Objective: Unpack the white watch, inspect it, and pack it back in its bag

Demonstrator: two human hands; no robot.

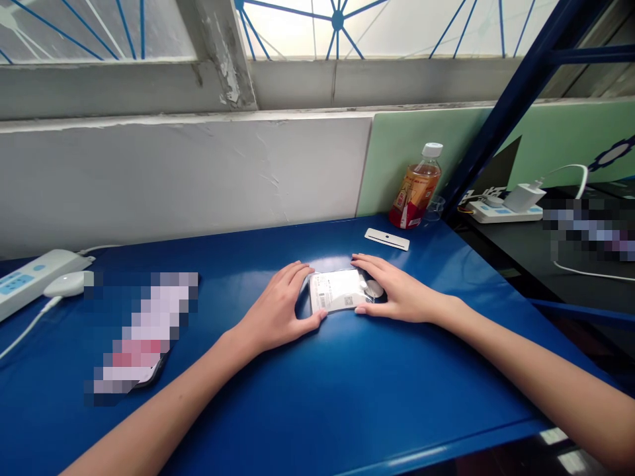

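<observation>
A small clear packet with a white printed label [338, 291] lies flat on the blue table [347, 390], a little beyond its middle. My left hand [276, 311] cups the packet's left edge, thumb at the near corner and fingers curled round the far side. My right hand [394, 291] rests on the packet's right end, fingers lying over it and thumb at the near edge. A small round pale thing [373, 288] shows under my right fingers.
A tea bottle with a white cap [415, 189] stands at the table's back right, a white card [387, 238] lying in front of it. A power strip [27, 281] and white cable sit at far left. A phone [141, 370] lies left. Another power strip [503, 210] is on the right desk.
</observation>
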